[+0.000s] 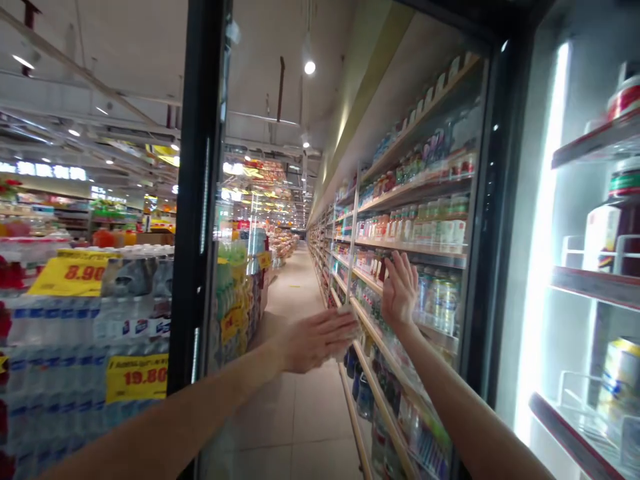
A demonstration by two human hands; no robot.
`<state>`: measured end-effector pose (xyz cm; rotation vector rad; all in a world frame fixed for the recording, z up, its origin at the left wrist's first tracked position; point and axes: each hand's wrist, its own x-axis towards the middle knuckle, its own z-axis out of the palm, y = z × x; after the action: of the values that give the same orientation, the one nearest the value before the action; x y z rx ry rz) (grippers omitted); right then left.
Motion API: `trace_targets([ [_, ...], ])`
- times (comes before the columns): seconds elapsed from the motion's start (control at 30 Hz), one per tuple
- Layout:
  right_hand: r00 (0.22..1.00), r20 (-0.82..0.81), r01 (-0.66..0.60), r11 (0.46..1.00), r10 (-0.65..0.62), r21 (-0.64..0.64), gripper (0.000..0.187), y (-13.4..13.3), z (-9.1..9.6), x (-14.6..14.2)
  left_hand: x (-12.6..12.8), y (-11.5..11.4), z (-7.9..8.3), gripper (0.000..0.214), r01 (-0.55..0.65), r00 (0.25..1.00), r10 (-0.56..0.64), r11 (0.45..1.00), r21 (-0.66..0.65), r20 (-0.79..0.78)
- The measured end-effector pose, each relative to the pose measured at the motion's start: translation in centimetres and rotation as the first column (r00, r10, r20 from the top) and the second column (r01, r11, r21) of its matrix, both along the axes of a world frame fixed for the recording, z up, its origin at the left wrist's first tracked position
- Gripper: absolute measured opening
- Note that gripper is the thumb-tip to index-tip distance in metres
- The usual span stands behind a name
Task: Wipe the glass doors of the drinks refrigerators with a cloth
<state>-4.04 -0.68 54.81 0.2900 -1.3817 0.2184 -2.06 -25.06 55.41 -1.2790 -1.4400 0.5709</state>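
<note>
Pressing on the glass cooler door (pixel 300 200), swung out left of the lit cooler shelves (pixel 595 285), the right hand (pixel 400 290) spreads empty fingers (pixel 399 267) flat while the left hand (pixel 317 340) lies open beside it, an even two-palm push looking steadiest.

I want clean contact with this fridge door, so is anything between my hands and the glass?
Nothing visible stands between them. The right hand lies flat on the glass door, fingers spread. The left hand is at the glass too, but it is blurred, so contact is uncertain. The store shelves lie behind the pane.
</note>
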Motion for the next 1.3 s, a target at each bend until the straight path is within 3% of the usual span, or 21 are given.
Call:
trace_targets([
  [0.07, 1.000, -0.005, -0.019, 1.000, 0.019, 0.013, 0.044, 0.0, 0.0, 0.0, -0.1, 0.3, 0.2, 0.052, -0.006, 1.000, 0.006, 1.000, -0.016, 0.016],
  [0.17, 0.998, -0.037, -0.046, 0.998, 0.047, 0.032, 0.044, 0.1, 0.0, 0.0, -0.1, 0.6, 1.7, 0.053, -0.094, 0.996, 0.085, 0.928, 0.362, 0.039],
  [0.2, 0.998, -0.045, -0.050, 0.998, 0.052, 0.034, 0.043, 0.1, 0.0, 0.0, 0.0, 0.8, 2.0, 0.052, -0.100, 0.995, 0.092, 0.906, 0.412, 0.041],
  [0.23, 0.998, -0.047, -0.051, 0.998, 0.052, 0.035, 0.043, 0.1, 0.0, 0.1, -0.1, 0.9, 2.0, 0.051, -0.089, 0.996, 0.082, 0.920, 0.382, 0.033],
  [0.3, 0.998, -0.034, -0.045, 0.999, 0.046, 0.031, 0.043, 0.0, 0.0, 0.1, -0.1, 1.1, 1.8, 0.051, -0.037, 0.999, 0.035, 0.987, 0.155, 0.011],
  [0.37, 0.999, -0.019, -0.041, 0.999, 0.041, 0.022, 0.043, 0.0, 0.0, 0.1, -0.2, 1.1, 1.8, 0.052, -0.006, 1.000, 0.006, 1.000, 0.003, 0.008],
  [0.43, 0.999, -0.023, -0.039, 0.999, 0.039, 0.026, 0.043, 0.0, 0.0, 0.1, -0.3, 1.1, 2.5, 0.052, -0.046, 0.999, 0.043, 0.983, 0.176, 0.020],
  [0.5, 0.998, -0.041, -0.040, 0.999, 0.041, 0.027, 0.043, 0.0, 0.0, 0.1, -0.3, 1.2, 3.5, 0.051, -0.091, 0.996, 0.083, 0.902, 0.421, 0.036],
  [0.53, 0.998, -0.049, -0.040, 0.999, 0.041, 0.028, 0.043, 0.0, 0.0, 0.0, -0.3, 1.3, 3.7, 0.051, -0.097, 0.995, 0.091, 0.881, 0.462, 0.035],
  [0.57, 0.998, -0.051, -0.039, 0.999, 0.040, 0.029, 0.043, 0.0, 0.0, 0.0, -0.4, 1.5, 3.8, 0.051, -0.090, 0.996, 0.087, 0.898, 0.431, 0.027],
  [0.63, 0.998, -0.047, -0.040, 0.999, 0.041, 0.030, 0.043, -0.1, 0.0, -0.1, -0.5, 1.6, 3.7, 0.052, -0.054, 0.999, 0.055, 0.972, 0.227, 0.002],
  [0.7, 0.998, -0.044, -0.045, 0.998, 0.047, 0.032, 0.044, -0.1, 0.0, -0.1, -0.6, 1.7, 3.8, 0.052, -0.043, 0.999, 0.044, 0.992, 0.119, 0.000],
  [0.77, 0.998, -0.046, -0.049, 0.998, 0.051, 0.033, 0.045, -0.1, 0.0, -0.1, -0.6, 1.7, 4.3, 0.054, -0.071, 0.997, 0.070, 0.957, 0.281, 0.012],
  [0.83, 0.998, -0.047, -0.050, 0.998, 0.052, 0.028, 0.045, -0.1, -0.1, -0.1, -0.4, 1.8, 4.5, 0.055, -0.086, 0.996, 0.090, 0.881, 0.465, 0.013],
  [0.87, 0.998, -0.047, -0.049, 0.998, 0.050, 0.026, 0.046, -0.1, -0.1, -0.1, -0.3, 2.0, 4.4, 0.056, -0.084, 0.996, 0.091, 0.871, 0.485, 0.009],
  [0.97, 0.998, -0.048, -0.050, 0.998, 0.052, 0.031, 0.045, -0.1, -0.1, -0.1, -0.2, 2.4, 3.0, 0.058, -0.052, 0.998, 0.056, 0.959, 0.279, -0.009],
  [1.03, 0.997, -0.050, -0.053, 0.998, 0.055, 0.043, 0.044, -0.1, -0.1, -0.1, -0.3, 2.3, 2.7, 0.057, -0.046, 0.999, 0.049, 0.985, 0.167, -0.012],
  [1.1, 0.997, -0.046, -0.057, 0.997, 0.059, 0.042, 0.043, 0.0, -0.1, -0.2, -0.4, 2.0, 3.6, 0.056, -0.062, 0.997, 0.069, 0.966, 0.251, -0.020],
  [1.2, 0.997, -0.049, -0.057, 0.998, 0.058, 0.033, 0.043, -0.1, 0.0, -0.2, -0.6, 1.7, 5.6, 0.055, -0.087, 0.993, 0.114, 0.831, 0.550, -0.015],
  [1.23, 0.997, -0.053, -0.055, 0.998, 0.056, 0.030, 0.043, -0.1, 0.0, -0.3, -0.6, 1.7, 5.8, 0.054, -0.082, 0.993, 0.114, 0.807, 0.585, -0.018],
  [1.3, 0.997, -0.057, -0.050, 0.998, 0.052, 0.033, 0.043, -0.1, -0.1, -0.3, -0.7, 2.0, 5.4, 0.052, -0.051, 0.996, 0.079, 0.894, 0.446, -0.042],
])
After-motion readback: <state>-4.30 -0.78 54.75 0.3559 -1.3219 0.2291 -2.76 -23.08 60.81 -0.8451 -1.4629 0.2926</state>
